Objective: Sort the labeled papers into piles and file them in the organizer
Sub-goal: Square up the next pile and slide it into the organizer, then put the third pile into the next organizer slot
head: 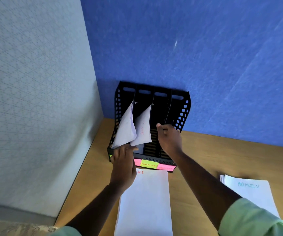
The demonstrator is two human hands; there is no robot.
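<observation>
Apparently left hand [122, 155] holds limp white papers [126, 128] in perforated black organizer [182, 114]

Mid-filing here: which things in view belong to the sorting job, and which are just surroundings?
Part of the job:
- black organizer
- papers in the organizer's left slots, held by the left hand
- right hand at a divider
- FINANCE label
- finance pile
- ADMIN pile

Just surroundings:
- wooden desk
- blue partition
- grey partition
</observation>
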